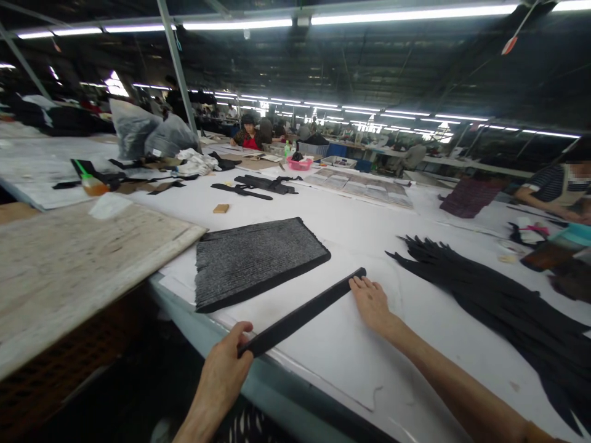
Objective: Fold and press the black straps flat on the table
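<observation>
A narrow black fabric strip [302,312] lies slantwise across the white tabletop, its near end at the table's edge. My left hand [226,364] is closed on that near end, thumb and fingers around it. On the far end rests my right hand [370,299], its fingers stretched out and pressing lightly on the fabric. Just beyond the strip is a stack of dark grey textured fabric pieces [261,261] with a black edge. To the right of my right arm spreads a pile of long black fabric strips [489,304].
A worn board [92,258] juts in at left, above an orange crate [69,384]. Farther back are a small tan block [221,208], black scraps [265,183], a bottle of orange liquid [93,184] and a pink basket [299,163]. A co-worker [556,184] sits at far right.
</observation>
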The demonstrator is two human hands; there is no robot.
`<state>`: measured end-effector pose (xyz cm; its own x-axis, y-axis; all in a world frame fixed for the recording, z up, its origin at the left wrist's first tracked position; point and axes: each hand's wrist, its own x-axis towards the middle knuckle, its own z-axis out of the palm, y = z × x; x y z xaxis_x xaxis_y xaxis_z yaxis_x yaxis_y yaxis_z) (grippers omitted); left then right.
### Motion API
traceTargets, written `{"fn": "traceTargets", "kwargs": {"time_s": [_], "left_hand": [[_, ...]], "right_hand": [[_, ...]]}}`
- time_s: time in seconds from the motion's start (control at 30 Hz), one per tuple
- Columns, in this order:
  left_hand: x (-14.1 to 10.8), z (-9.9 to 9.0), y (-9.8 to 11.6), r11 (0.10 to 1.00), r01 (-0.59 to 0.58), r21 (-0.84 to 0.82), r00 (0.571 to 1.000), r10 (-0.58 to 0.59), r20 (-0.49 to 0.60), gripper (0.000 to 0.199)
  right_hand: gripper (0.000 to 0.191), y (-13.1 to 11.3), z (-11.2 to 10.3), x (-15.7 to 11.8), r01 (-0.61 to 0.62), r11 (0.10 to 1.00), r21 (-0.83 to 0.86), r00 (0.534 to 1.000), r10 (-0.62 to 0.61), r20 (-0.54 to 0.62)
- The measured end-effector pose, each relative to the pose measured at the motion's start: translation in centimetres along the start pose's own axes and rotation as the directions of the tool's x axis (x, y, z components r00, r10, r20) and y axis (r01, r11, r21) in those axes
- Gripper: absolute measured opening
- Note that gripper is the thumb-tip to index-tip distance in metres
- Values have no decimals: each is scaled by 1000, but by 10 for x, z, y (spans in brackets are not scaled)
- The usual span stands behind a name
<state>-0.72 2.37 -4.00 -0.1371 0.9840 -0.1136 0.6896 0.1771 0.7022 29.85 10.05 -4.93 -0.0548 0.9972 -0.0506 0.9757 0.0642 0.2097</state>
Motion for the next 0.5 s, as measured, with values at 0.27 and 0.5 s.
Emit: {"fn": "traceTargets", "kwargs": {"time_s": [0.27, 0.5], "left_hand": [[-6, -17, -31, 995, 28, -90, 998, -32, -44, 38], [-1, -15, -12, 999, 46, -17, 996, -47, -73, 39]], "right_hand": [[58, -15, -4, -9, 63, 997, 52, 997, -64, 30], [53, -9, -8, 22, 102, 993, 53, 995, -101, -24]]}}
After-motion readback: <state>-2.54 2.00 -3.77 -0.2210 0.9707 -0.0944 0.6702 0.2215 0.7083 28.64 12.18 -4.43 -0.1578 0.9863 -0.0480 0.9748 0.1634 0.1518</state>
